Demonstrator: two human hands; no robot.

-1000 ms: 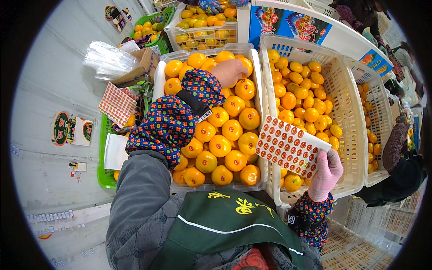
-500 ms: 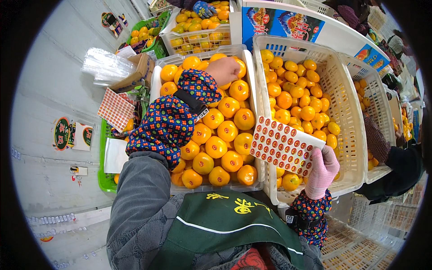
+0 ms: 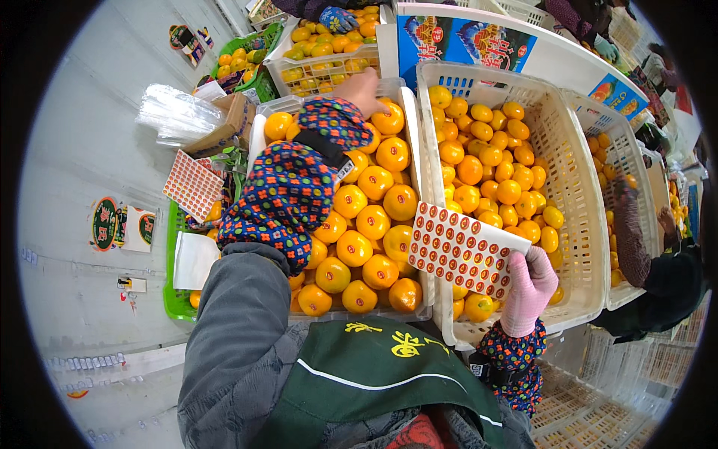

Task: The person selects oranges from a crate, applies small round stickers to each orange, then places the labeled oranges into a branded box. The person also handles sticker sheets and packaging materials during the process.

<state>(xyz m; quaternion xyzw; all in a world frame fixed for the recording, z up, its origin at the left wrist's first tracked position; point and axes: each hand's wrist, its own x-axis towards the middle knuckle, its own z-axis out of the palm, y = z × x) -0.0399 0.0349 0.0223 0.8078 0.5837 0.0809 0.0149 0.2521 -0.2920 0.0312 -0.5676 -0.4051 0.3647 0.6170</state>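
My bare left hand (image 3: 362, 91) reaches over the far end of a white crate (image 3: 416, 172) of glossy oranges (image 3: 374, 221). Its fingers bend down beside the far oranges, and their tips are partly hidden; what they pinch, if anything, is too small to make out. Many of these oranges bear a small red oval sticker. In its pink glove, my right hand (image 3: 529, 290) pinches the right edge of a white sheet of red oval stickers (image 3: 465, 253). That sheet hangs over the rims between two crates, with bare backing along its upper right strip.
A deep cream crate (image 3: 572, 187) of smaller oranges stands right. Beyond lies another fruit crate (image 3: 327, 73) with a person's blue-gloved hand (image 3: 339, 19). At left are another sticker sheet (image 3: 193, 185), clear plastic bags (image 3: 178, 114) and a green basket (image 3: 178, 295). A co-worker's arm (image 3: 632, 232) reaches in at right.
My left hand has moved away and slightly left, off the orange at the far right, toward the crate's far rim. The sticker sheet in my right hand has shifted slightly left and down.
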